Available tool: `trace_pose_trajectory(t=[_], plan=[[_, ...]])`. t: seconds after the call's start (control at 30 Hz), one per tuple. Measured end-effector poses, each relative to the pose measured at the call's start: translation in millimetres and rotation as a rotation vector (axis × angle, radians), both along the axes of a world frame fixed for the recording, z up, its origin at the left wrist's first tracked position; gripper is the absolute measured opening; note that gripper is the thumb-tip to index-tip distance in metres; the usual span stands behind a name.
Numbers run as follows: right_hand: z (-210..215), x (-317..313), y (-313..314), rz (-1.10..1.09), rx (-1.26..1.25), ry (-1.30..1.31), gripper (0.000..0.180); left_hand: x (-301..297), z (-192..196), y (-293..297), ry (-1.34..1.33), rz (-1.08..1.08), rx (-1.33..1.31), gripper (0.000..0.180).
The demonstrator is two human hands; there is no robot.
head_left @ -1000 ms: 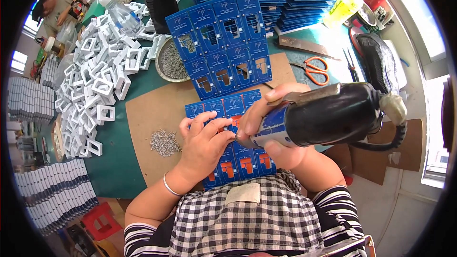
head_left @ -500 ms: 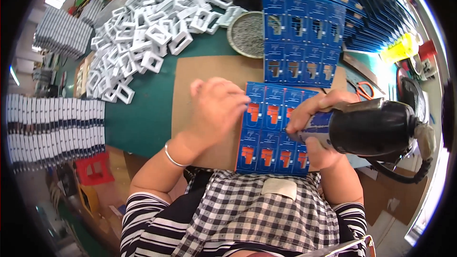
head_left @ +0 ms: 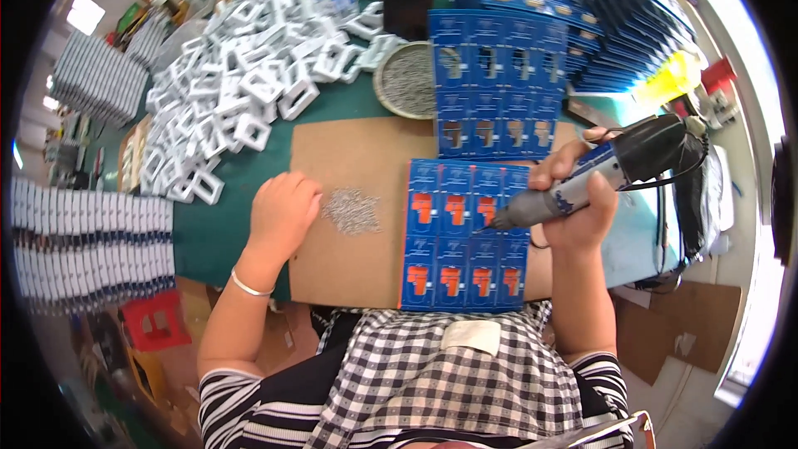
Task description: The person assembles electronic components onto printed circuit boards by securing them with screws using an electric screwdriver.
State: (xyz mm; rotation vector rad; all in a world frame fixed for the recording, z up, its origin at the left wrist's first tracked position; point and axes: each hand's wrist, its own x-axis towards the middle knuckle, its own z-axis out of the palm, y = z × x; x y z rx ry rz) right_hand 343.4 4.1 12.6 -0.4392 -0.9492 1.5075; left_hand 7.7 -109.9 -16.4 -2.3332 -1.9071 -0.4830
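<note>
A blue tray (head_left: 465,233) with orange parts in its cells lies on a brown cardboard sheet (head_left: 349,158) in front of me. My right hand (head_left: 578,204) grips a corded electric screwdriver (head_left: 598,170), its tip pointing at the tray's right side. My left hand (head_left: 283,212) rests on the cardboard, fingers curled, just left of a small pile of screws (head_left: 351,209). I cannot see whether its fingers pinch a screw. A second blue tray (head_left: 496,83) lies beyond the first.
A heap of white plastic frames (head_left: 249,75) covers the far left. A round dish of screws (head_left: 407,79) sits beyond the cardboard. Stacks of blue trays (head_left: 615,25) stand at the far right, rows of grey-white parts (head_left: 83,233) at the left.
My left hand has left the blue tray and moved left to the screw pile. My right hand has drawn the screwdriver slightly right. The view has shifted.
</note>
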Motion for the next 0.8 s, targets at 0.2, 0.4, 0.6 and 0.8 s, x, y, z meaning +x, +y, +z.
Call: trace_pose_trajectory(t=[0.2, 0.4, 0.6, 0.8], plan=[[24.8, 4.4, -13.5, 0.025, 0.143, 0.094, 0.053, 6.8, 8.6, -2.2, -0.209, 0.127, 0.002, 0.013], [23.2, 3.0, -19.8, 0.055, 0.147, 0.109, 0.060, 86.8, 10.8, 11.9, -0.613, -0.230, -0.172, 0.014], [16.5, 7.3, -25.9, 0.079, 0.194, 0.058, 0.064, 121.4, 6.7, 26.7, -0.613, -0.343, -0.197, 0.014], [12.3, 12.3, -25.3, 0.063, 0.198, 0.096, 0.062, 130.9, 3.8, 37.1, -0.468, -0.399, -0.152, 0.017]])
